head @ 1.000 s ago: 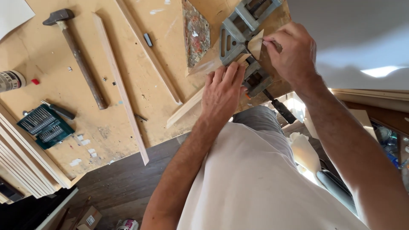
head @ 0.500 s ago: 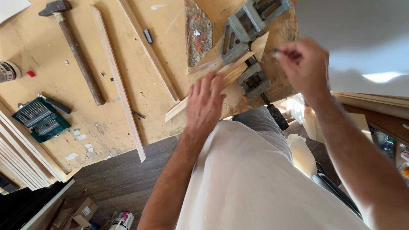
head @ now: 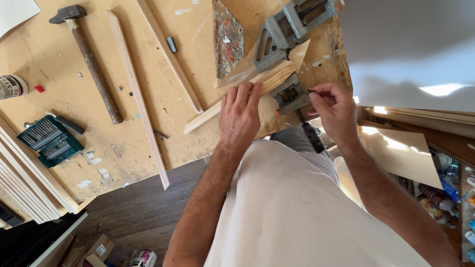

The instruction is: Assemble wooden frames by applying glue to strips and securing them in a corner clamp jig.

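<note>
We press the wood strip (head: 232,101) flat with open left hand (head: 241,111); right hand (head: 332,106) pinches the corner clamp (head: 287,59) handle, tightening likely next.

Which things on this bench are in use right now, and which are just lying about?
In use:
left hand flat on the mitred wooden strip
right hand at the corner clamp, pinching something small

Lying about:
hammer
drill bit case
long wooden strip
second strip
</note>
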